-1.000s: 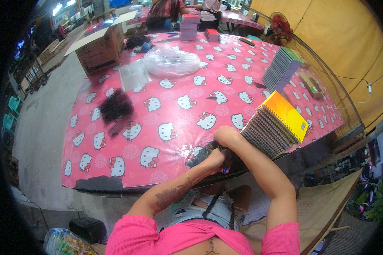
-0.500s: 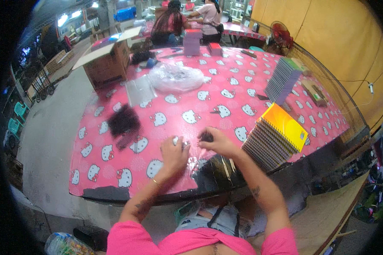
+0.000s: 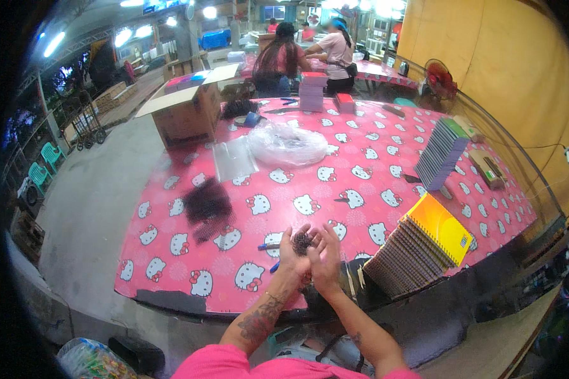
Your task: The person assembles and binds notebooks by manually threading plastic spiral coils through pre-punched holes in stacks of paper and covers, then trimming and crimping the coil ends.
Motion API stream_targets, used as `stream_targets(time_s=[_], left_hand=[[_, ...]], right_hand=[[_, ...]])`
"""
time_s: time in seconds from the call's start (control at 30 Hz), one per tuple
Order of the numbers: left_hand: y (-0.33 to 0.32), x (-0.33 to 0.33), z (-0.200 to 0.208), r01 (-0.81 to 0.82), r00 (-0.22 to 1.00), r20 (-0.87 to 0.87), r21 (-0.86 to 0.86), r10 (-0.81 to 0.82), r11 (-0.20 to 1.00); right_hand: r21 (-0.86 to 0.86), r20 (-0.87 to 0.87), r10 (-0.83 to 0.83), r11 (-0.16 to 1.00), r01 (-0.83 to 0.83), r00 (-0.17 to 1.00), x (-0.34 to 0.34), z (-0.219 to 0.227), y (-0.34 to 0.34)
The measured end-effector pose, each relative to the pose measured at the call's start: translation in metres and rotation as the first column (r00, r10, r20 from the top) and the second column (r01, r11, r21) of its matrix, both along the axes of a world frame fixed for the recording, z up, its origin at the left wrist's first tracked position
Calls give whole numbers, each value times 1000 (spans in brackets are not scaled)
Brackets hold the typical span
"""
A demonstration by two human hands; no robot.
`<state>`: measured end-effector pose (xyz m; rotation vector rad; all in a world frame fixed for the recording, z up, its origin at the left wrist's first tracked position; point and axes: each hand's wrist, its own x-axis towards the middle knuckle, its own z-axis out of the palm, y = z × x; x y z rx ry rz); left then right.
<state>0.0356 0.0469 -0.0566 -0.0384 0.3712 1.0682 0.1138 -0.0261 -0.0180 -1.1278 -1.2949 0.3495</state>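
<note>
My left hand (image 3: 290,261) and my right hand (image 3: 324,260) are cupped together, palms up, over the near edge of the table. Between them rests a small clump of dark wiry coils (image 3: 301,242), with the fingers of both hands curled loosely around it. Just left of my left hand lie a blue-handled tool (image 3: 269,246) and another small blue piece (image 3: 275,267). To the right of my hands leans a stack of spiral notebooks (image 3: 417,243) with a yellow top cover. A pile of black binding coils (image 3: 207,205) lies farther left.
Pink patterned cloth covers the table (image 3: 234,278). Toward the back are clear plastic wrapping (image 3: 287,144), a cardboard box (image 3: 186,117) and a purple-sided stack with a red top (image 3: 313,95). Another notebook stack (image 3: 441,155) stands at right. Two people work beyond, near a red fan (image 3: 439,79).
My hands, previously apart over the table edge, have come together and turned palms up around the dark clump. The blue pieces beside my left hand are now visible. The view has tilted upward.
</note>
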Motion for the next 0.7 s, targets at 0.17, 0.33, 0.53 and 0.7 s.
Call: stream_targets(time_s=[0.17, 0.33, 0.53, 0.7], left_hand=[[105, -34, 15, 66, 997, -39, 190, -59, 980], [244, -28, 63, 171, 636, -718, 489, 284, 855], [363, -25, 72, 508, -443, -530, 516, 723, 689], [401, -13, 48, 699, -514, -495, 233, 701, 677]], right_hand=[[-222, 255, 63, 975, -5, 965, 32, -29, -45], [-306, 429, 123, 952, 16, 895, 37, -51, -81], [-233, 611, 36, 963, 136, 791, 15, -40, -77], [-136, 593, -52, 977, 164, 803, 18, -54, -74]])
